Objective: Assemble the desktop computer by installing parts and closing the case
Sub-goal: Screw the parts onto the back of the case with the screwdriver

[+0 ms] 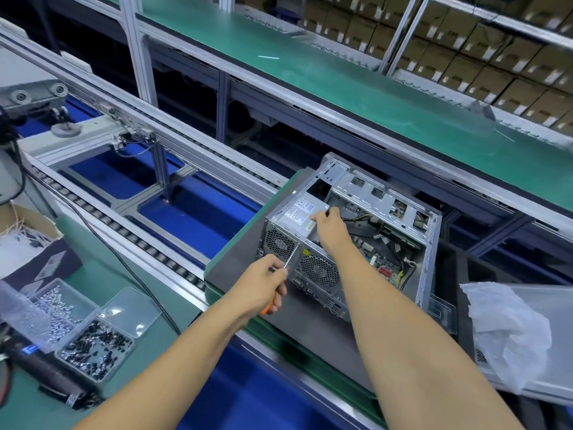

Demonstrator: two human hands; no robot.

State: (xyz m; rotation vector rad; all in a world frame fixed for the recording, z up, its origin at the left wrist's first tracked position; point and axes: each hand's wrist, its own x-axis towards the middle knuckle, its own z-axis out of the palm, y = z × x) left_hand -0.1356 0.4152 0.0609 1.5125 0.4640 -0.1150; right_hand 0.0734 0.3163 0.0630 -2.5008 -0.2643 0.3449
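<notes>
Left hand (262, 285) gripped screwdriver (286, 264) – tip at computer case (347, 234) rear | right hand (330, 226) pressed on power supply (297, 217), fingers curled

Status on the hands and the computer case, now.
Left hand grips screwdriver at case rear. Right hand holds power supply. Side panel off. No obstruction.

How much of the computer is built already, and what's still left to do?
Done: the power supply and motherboard sit inside the case. In hand: the left hand holds a screwdriver at the case's back corner, and the right hand rests on the power supply. Left: the case's side is open.
</notes>
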